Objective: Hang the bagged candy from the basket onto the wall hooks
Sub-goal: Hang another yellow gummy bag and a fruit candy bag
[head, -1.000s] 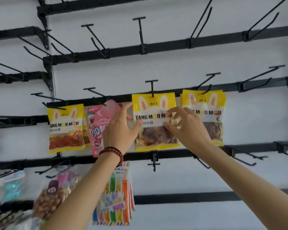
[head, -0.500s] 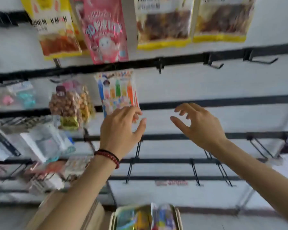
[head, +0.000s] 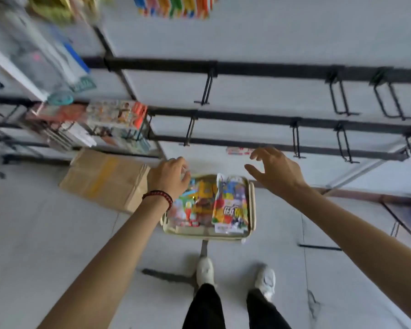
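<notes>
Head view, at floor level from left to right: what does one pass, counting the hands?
cardboard box → left hand → basket holding candy bags → right hand, fingers spread and holding nothing.

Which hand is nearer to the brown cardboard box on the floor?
Left. The left hand is just right of the cardboard box, at its right edge in view; the right hand is farther right, past the basket.
</notes>
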A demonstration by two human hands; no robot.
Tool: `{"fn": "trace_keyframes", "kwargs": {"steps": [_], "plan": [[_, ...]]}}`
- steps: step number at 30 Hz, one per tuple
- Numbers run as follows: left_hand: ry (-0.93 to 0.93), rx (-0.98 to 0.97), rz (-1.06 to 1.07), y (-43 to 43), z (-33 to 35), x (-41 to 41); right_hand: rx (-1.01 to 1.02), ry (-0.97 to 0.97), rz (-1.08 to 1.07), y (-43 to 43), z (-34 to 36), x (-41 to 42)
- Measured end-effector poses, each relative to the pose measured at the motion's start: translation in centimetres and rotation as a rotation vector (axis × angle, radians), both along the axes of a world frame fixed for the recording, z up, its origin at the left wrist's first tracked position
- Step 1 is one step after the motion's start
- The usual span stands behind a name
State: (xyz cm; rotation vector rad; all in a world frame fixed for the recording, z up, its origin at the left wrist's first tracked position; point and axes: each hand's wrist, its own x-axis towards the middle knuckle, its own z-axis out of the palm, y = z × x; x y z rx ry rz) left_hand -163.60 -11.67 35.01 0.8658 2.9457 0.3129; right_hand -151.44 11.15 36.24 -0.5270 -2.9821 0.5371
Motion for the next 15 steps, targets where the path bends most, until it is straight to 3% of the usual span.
{"fn": "trace_keyframes", "kwargs": {"steps": [7,15], "plan": [[-0.05,-0.02,0.116,-2.8,-11.2,1.2,-0.087,-0.169,-0.025,-0.8,-10.9,0.7],[-0.161,-0.105,0.046,-0.8,-21.9,1.4,-0.099,-0.307,-0.045,-0.1,-21.6,-0.3]]}}
